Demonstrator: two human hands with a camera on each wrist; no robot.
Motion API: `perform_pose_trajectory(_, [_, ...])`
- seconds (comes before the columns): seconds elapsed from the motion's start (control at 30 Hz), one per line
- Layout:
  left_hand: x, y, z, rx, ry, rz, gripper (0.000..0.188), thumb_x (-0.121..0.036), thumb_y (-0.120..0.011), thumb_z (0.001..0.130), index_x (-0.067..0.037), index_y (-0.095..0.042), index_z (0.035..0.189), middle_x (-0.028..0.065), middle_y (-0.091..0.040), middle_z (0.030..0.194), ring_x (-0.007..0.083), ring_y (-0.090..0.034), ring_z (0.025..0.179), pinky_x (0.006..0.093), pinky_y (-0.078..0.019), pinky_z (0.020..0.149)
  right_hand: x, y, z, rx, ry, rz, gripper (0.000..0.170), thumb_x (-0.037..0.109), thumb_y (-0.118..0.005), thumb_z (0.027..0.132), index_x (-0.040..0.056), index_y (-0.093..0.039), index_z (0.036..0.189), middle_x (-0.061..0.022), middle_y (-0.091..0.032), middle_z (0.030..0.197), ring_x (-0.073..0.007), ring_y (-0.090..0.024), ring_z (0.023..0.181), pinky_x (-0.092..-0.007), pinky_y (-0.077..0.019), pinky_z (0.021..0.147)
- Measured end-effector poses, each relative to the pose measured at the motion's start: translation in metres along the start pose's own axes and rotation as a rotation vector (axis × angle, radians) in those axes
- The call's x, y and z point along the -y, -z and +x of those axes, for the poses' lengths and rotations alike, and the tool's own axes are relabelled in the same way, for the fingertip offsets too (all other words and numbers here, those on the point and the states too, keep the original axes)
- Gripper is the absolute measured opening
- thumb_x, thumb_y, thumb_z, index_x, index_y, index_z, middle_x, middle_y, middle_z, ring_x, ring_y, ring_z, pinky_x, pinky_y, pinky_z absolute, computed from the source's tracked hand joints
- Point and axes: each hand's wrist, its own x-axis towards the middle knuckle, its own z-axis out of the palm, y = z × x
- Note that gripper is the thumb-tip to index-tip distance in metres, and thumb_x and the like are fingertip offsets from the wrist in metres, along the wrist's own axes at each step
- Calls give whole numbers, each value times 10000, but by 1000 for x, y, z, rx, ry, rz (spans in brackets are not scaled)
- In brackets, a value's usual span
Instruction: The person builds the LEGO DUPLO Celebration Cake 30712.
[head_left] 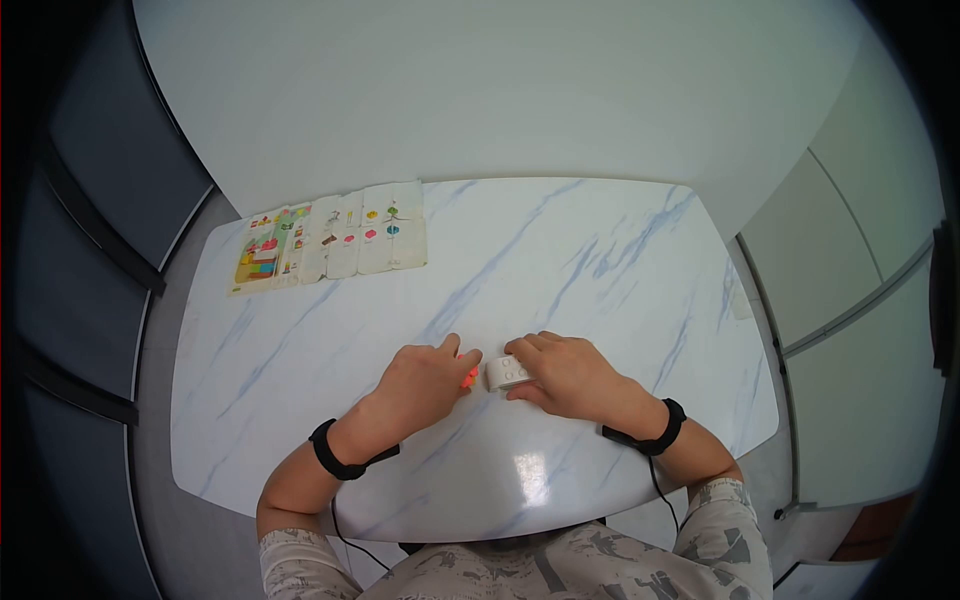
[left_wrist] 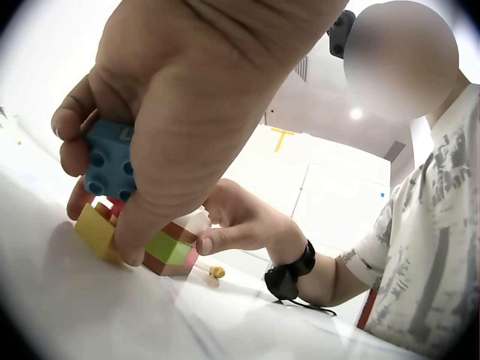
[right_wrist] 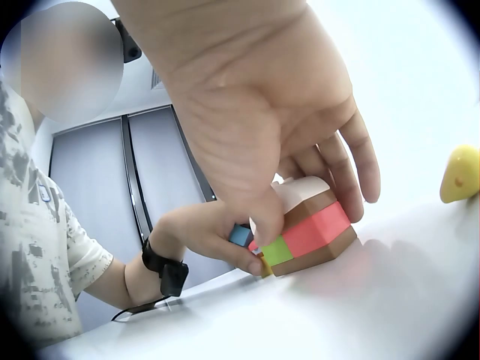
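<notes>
My left hand [head_left: 420, 384] pinches a yellow toy brick [left_wrist: 100, 234] between thumb and fingertips, low over the table. Tucked under its palm is a studded blue brick [left_wrist: 110, 159]. A red-orange piece [head_left: 469, 376] peeks out by the left fingers, mostly hidden. My right hand [head_left: 568, 376] holds a layered brick stack, thumb on one side and fingers on the other. The stack has a rounded white studded top [head_left: 507, 373], brown layers, a pink brick [right_wrist: 320, 229] and a green brick [right_wrist: 277, 249]. Both hands are close together, the left-hand pieces right beside the stack.
An unfolded picture sheet [head_left: 340, 240] with coloured drawings lies at the back left of the marbled white table [head_left: 620, 290]. A rounded yellow piece [right_wrist: 460, 175] stands beyond the right hand. Black wrist bands with cables run to the table's front edge.
</notes>
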Motion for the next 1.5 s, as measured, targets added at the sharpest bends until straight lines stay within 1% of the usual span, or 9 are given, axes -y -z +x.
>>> perform_pose_trajectory(0.13, [0,1,0,10,-13,-6,336,-227,-787,914,-110,-699,1217,89,-663,989,266,-706,687,384,-573,625,0,1,2,54,-9,-21,347,285,-796,926,39,-624,1099,-128,-701,970,-335,-703,936,-445,-577,760])
perform_pose_trajectory(0.33, [-3,6,2,32,-19,-37,446,-305,-832,885,-110,-707,1266,73,-671,1010,258,-718,720,374,-578,642,2,2,2,85,-43,-21,337,297,-774,947,39,-622,1103,-130,-701,963,-341,-704,922,-451,-577,761])
perform_pose_trajectory(0.6, [-6,8,7,-65,-55,-69,348,-380,-843,866,-95,-729,1030,37,-665,943,233,-707,733,360,-569,631,-1,-1,2,120,-37,-23,390,309,-782,939,31,-618,1158,-126,-705,1012,-338,-706,970,-454,-585,789])
perform_pose_trajectory(0.73, [-6,7,7,-86,-57,-77,325,-382,-841,867,-98,-715,964,34,-659,916,233,-695,714,363,-561,619,2,7,3,132,-33,17,553,391,-794,934,9,-604,1286,-162,-709,1137,-362,-702,1065,-448,-586,869])
perform_pose_trajectory(0.83, [-5,2,7,-182,-93,-92,328,-361,-875,825,-91,-691,854,48,-627,829,227,-673,629,348,-543,569,4,19,2,93,-11,51,675,460,-785,937,-13,-576,1372,-201,-686,1261,-389,-679,1159,-453,-568,956])
perform_pose_trajectory(1.0, [-5,3,8,-185,-98,-84,348,-374,-876,826,-91,-680,879,41,-629,831,221,-675,628,348,-546,567,-2,15,1,144,10,58,755,512,-757,947,-38,-545,1420,-223,-655,1346,-401,-642,1242,-474,-524,1046])
perform_pose_trajectory(1.3, [-7,5,7,-176,-92,-51,400,-418,-883,807,-99,-671,923,32,-636,840,211,-689,636,336,-555,576,-3,15,1,181,29,103,728,496,-729,974,-73,-545,1390,-244,-656,1303,-412,-641,1214,-481,-525,1020])
perform_pose_trajectory(1.43, [-8,9,7,-180,-94,-47,407,-429,-880,808,-101,-669,926,32,-638,845,213,-690,635,332,-558,576,-2,20,2,203,3,96,704,470,-716,993,-55,-537,1426,-238,-643,1365,-407,-629,1255,-475,-512,1060])
perform_pose_trajectory(1.5, [-11,17,6,-93,-54,-63,442,-418,-866,830,-99,-701,1088,38,-678,948,234,-716,721,351,-574,626,-7,25,1,132,13,95,674,455,-698,1009,-70,-547,1404,-258,-632,1367,-417,-611,1269,-476,-504,1068])
